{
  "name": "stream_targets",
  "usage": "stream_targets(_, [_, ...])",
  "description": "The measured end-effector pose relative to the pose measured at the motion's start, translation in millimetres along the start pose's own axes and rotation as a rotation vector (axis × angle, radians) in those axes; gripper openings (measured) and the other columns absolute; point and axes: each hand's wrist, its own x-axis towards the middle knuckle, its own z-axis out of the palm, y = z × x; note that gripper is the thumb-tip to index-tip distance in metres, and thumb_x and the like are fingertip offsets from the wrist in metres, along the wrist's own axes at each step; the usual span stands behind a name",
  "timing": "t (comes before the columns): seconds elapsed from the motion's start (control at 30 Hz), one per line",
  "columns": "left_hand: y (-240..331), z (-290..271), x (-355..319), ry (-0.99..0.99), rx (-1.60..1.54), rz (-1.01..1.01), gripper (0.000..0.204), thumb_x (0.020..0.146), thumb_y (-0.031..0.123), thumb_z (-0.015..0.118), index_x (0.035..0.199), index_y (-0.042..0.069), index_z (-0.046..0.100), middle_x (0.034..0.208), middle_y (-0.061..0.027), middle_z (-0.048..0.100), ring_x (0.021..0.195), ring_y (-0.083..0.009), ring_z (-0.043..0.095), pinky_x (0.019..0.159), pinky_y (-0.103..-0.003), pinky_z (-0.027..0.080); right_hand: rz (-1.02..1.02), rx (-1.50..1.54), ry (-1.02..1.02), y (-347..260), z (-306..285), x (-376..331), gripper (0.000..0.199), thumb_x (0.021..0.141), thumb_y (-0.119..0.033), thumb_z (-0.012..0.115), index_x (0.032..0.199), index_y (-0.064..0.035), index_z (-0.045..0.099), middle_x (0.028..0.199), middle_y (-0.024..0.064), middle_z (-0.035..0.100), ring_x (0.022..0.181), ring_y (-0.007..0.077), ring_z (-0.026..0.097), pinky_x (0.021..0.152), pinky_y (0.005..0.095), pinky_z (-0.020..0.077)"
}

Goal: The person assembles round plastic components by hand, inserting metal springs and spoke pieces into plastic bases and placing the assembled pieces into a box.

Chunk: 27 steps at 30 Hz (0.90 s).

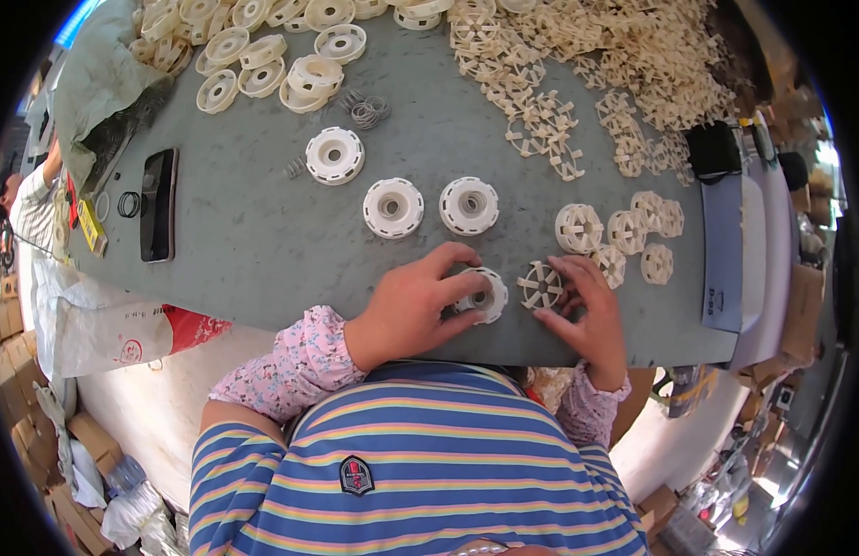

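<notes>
My left hand (413, 304) curls its fingers round a white round plastic housing (494, 302) lying near the table's front edge; a coil spring (482, 299) shows in its centre. Just to the right, my right hand (589, 317) grips a cream spoked plastic disc (530, 298) by its right side, between thumb and fingers. The disc and the housing are apart. Two similar white housings (392, 228) (469, 226) with springs in their middles sit beyond my hands. A third white housing (335, 176) lies farther left, beside a loose spring (295, 169).
Several spoked discs (626, 232) lie right of my right hand, before a blue-grey box (723, 269). Spoked pieces are heaped (633, 46) at the far right, cream rings (263, 79) at the far left. A phone (159, 206) and tangled springs (366, 111) lie leftward.
</notes>
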Motion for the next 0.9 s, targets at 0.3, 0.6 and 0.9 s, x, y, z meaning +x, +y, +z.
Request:
stream_targets(0.3, [-4.1,1.9,0.2,0.051,0.037,0.079,0.046,0.083,0.017,0.087,0.127,0.014,0.072,0.129,-0.0089,0.064,0.088,-0.0252,0.072,0.074,-0.036,0.060,-0.034,0.033,0.035,-3.5,1.9,-1.8,0.070,0.072,-0.010,0.094,0.138,-0.0070,0.070,0.129,0.0093,0.066,0.081,0.0149,0.066,0.070,0.0283,0.0590])
stream_targets(0.6, [14.0,-11.8,-6.7,-0.048,-0.414,-0.281,0.052,0.092,0.017,0.081,0.139,0.003,0.062,0.132,-0.0156,0.060,0.083,-0.0224,0.069,0.075,-0.033,0.058,-0.200,0.036,0.039,-48.1,46.9,-8.5,0.065,0.080,-0.016,0.094,0.139,-0.0054,0.068,0.129,0.0120,0.067,0.089,0.0183,0.070,0.070,0.0288,0.0602])
stream_targets(0.9, [6.3,-2.7,-2.1,-0.040,-0.284,-0.233,0.046,0.096,0.008,0.075,0.142,0.004,0.066,0.127,-0.0134,0.063,0.086,-0.0203,0.070,0.075,-0.033,0.058,-0.295,-0.091,0.130,-40.9,69.7,-10.1,0.063,0.083,-0.016,0.092,0.140,-0.0034,0.067,0.131,0.0150,0.066,0.111,0.0320,0.071,0.086,0.0388,0.0629])
